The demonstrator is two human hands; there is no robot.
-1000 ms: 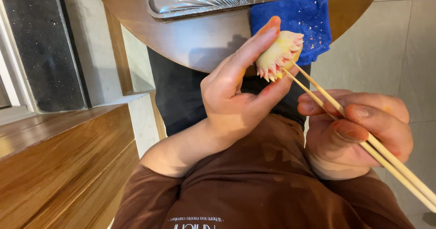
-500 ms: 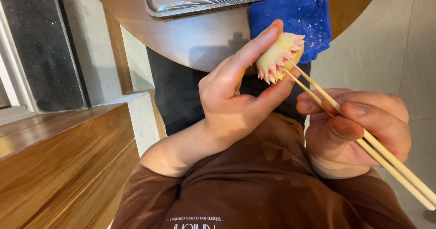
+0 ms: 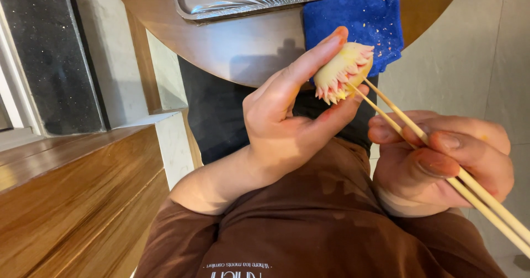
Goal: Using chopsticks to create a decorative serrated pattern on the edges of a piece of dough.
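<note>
Pinched between thumb and finger, the left hand holds a yellow dough flower (pink-tipped petals). Right hand grips chopsticks, tips touching it at 5 o'clock, below the blue cloth.

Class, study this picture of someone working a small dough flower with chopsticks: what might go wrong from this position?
1. The dough flower sits pinched between only the left hand's thumb and fingertips, over the lap rather than the table; a slip could drop it.
2. The chopsticks in the right hand touch the thin pink-tipped petals; too much push might tear or flatten them.
3. A tighter pinch could squash the soft shape.
</note>
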